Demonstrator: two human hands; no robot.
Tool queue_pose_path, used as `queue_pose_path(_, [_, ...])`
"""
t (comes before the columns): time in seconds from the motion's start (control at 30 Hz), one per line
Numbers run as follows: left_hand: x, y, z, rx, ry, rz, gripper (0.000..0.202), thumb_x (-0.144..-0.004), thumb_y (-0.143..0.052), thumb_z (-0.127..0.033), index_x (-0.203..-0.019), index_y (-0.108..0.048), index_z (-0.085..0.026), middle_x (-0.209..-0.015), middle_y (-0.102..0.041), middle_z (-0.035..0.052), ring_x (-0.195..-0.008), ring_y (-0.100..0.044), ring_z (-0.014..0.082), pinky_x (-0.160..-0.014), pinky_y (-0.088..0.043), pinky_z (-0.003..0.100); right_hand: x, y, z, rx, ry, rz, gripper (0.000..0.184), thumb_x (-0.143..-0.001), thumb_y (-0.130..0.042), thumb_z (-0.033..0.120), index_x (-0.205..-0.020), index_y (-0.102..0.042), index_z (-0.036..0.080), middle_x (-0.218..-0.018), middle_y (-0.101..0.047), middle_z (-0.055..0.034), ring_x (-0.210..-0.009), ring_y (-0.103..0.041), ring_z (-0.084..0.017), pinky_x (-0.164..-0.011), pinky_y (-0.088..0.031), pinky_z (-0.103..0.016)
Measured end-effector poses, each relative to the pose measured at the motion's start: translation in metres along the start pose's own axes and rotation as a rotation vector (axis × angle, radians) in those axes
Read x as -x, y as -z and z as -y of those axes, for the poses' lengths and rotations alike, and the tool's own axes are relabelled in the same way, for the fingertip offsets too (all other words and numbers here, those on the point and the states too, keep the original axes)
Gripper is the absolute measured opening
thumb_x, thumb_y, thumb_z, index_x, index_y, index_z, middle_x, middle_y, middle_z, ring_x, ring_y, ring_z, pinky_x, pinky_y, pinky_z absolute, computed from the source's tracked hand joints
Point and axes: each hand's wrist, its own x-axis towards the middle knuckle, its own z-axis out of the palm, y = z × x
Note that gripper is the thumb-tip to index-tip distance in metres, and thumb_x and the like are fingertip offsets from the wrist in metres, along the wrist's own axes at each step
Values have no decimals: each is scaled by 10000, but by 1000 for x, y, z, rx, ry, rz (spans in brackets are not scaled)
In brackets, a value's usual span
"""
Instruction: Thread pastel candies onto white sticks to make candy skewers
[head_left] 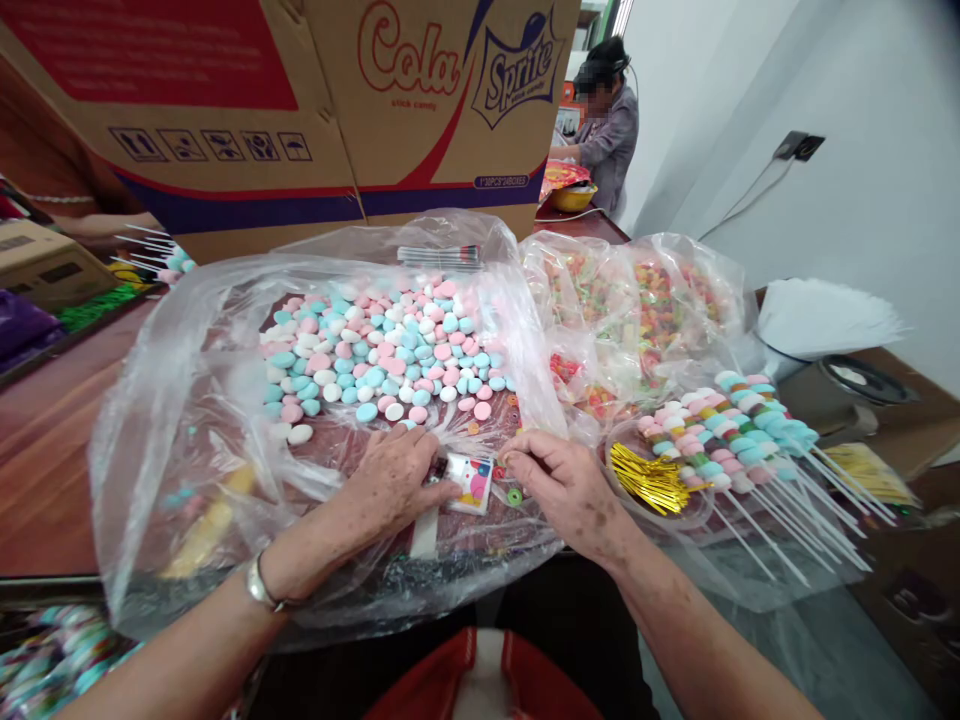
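Note:
My left hand is low over the plastic sheet, its fingers bent and its thumb across the edge of a small white packet with a colourful print. What lies inside its curled fingers is hidden. A pale blue candy shows at its fingertips. My right hand is closed in a pinch just right of the packet; what is between its fingertips is too small to make out. A green ring candy lies beside it. Beyond both hands spreads a heap of pink, blue and white button-shaped candies.
A large cardboard box stands behind the clear plastic sheet. Candy skewers and gold twist ties lie at the right, near bags of coloured candies. A person sits in the back.

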Motion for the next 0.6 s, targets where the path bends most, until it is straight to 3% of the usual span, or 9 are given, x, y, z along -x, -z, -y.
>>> queue_pose_path(0.07, [0, 0, -1, 0, -7, 7, 246, -892, -580, -408, -817, -577, -174, -901, -621, 80, -869, -562, 276, -771, -371, 390, 1, -1, 0, 14, 13, 0, 195, -920, -507, 262, -796, -636, 185, -724, -587, 32, -694, -521, -110, -642, -386, -209])
queue_pose_path(0.17, [-2, -1, -1, 21, -1, 4, 170, -917, -528, -291, -810, -587, -173, -882, -623, 77, -861, -571, 261, -789, -379, 388, 2, 0, 1, 28, 27, -1, 194, -915, -510, 266, -792, -636, 186, -725, -597, 30, -689, -526, -113, -640, -388, -213])
queue_pose_path(0.3, [-4, -4, 7, 80, -30, -65, 268, -955, -424, -277, -774, -598, -186, -822, -636, 59, -797, -568, 221, -769, -386, 359, 1, -2, -2, 41, 27, -15, 201, -917, -495, 272, -807, -640, 187, -725, -598, 22, -704, -540, -123, -653, -404, -223])
queue_pose_path(0.43, [-6, 0, 4, 64, -4, -118, 360, -979, -366, -301, -696, -560, -195, -742, -624, 39, -745, -553, 204, -729, -389, 341, -3, -12, -8, 79, -27, -57, 189, -884, -536, 304, -988, -636, 182, -860, -642, -10, -739, -563, -138, -696, -435, -254])
queue_pose_path(0.53, [-7, 7, -9, -79, 13, -235, 358, -981, -362, -278, -687, -548, -195, -731, -623, 60, -743, -550, 229, -713, -380, 370, -6, -23, -7, 123, -75, -67, 396, -792, -657, 381, -1113, -598, 157, -902, -640, -30, -704, -550, -145, -685, -445, -280])
queue_pose_path(0.6, [-7, 12, -19, -173, 4, -339, 336, -975, -374, -259, -701, -558, -192, -737, -627, 78, -754, -549, 250, -712, -375, 391, -8, -28, -6, 115, -76, -84, 413, -759, -686, 374, -1099, -605, 154, -901, -647, -33, -736, -560, -155, -711, -452, -287])
